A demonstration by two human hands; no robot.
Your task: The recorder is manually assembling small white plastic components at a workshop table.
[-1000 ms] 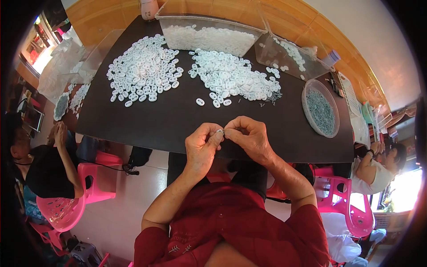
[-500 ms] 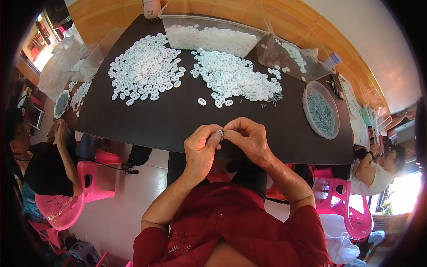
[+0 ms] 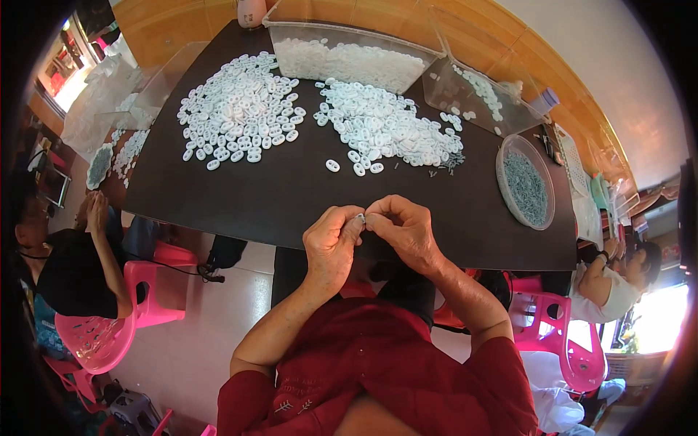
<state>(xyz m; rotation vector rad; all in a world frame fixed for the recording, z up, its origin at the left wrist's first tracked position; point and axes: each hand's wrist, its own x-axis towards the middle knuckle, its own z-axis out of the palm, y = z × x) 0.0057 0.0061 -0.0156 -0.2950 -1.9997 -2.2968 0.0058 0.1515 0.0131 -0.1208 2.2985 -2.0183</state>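
Note:
Both of my hands meet just above the table's near edge. My left hand (image 3: 329, 240) is closed, pinching a small white piece (image 3: 360, 216) between thumb and forefinger. Against that piece press the thumb and fingertips of my right hand (image 3: 405, 229), also closed; whatever lies inside its pinch is hidden. Farther off, a left pile (image 3: 236, 109) and a right pile (image 3: 385, 123) of white oval two-hole plastic pieces lie on the table. Three separate ovals sit at the near side of the right pile. Small grey-green pins (image 3: 451, 163) are scattered by its right end.
A round clear tray (image 3: 502, 182) of grey-green pins stands at the right. Behind the piles are a clear bin (image 3: 349, 36) full of white pieces and another clear container (image 3: 443, 94) holding fewer. Other people sit at left and right, with pink plastic chairs (image 3: 156, 291) nearby.
My hands stay pinched together at the white piece, with only a slight shift of the right fingers. The view has moved slightly. The piles look the same.

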